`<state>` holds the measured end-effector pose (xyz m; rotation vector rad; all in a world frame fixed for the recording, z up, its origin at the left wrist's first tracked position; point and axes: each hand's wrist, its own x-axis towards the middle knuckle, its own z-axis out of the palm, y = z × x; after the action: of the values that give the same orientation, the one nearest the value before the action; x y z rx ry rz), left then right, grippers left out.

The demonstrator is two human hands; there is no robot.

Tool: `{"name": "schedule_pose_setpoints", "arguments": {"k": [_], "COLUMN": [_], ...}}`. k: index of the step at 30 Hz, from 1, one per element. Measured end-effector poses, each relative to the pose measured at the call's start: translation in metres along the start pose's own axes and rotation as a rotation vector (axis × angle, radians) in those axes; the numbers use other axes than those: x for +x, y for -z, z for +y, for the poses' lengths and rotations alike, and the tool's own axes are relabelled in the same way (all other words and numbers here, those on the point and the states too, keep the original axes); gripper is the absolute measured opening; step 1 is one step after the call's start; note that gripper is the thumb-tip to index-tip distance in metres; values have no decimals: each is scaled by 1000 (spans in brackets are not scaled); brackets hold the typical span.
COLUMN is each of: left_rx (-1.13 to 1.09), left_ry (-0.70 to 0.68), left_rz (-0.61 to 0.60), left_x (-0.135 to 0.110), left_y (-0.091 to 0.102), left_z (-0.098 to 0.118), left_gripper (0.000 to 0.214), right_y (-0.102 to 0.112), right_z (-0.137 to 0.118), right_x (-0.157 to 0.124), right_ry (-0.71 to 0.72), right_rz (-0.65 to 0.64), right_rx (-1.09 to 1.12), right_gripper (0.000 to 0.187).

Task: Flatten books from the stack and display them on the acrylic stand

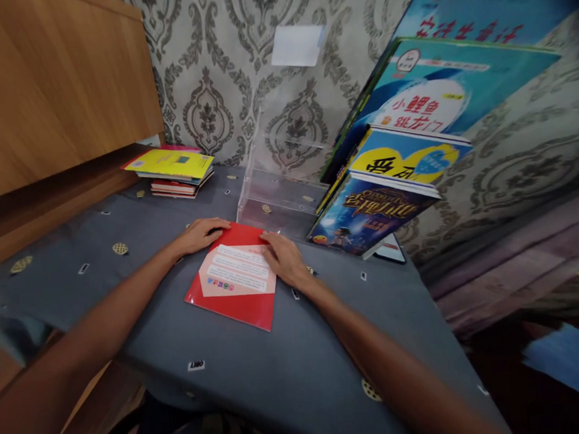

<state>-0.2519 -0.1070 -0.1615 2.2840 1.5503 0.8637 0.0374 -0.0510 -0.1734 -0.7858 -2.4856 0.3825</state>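
Note:
A thin red book (236,301) with a pale text panel on its cover lies flat on the grey patterned tablecloth (262,373). My left hand (198,235) rests on the book's far left corner, fingers stretched flat. On the book's far right edge lies my right hand (283,259), fingers also flat and slightly spread. Neither hand grips the book.
A stack of books with a yellow one on top (173,169) sits at the back left. A clear acrylic stand (281,201) is behind the red book. Several books (390,162) lean against the wall at right. A wooden cabinet (33,83) rises at left.

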Motion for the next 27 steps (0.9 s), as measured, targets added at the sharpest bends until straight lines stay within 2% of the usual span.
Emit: {"name": "schedule_pose_setpoints", "arguments": {"k": [3,18,23,27], "left_rx": [5,44,51,46], "left_ry": [11,22,24,20], "left_rz": [-7,-8,-8,7], "left_x": [0,1,1,1], "left_y": [1,2,2,1], "left_z": [1,2,4,6], "left_gripper": [36,37,37,38], "right_y": [3,15,17,21], "right_z": [8,-7,-12,-23], "right_x": [2,0,-8,-23], "right_ry": [-39,-73,-64,-17], "right_rz": [5,-1,26,-15], "right_rx": [-46,-141,-112,-71], "right_gripper": [38,28,27,28]}}
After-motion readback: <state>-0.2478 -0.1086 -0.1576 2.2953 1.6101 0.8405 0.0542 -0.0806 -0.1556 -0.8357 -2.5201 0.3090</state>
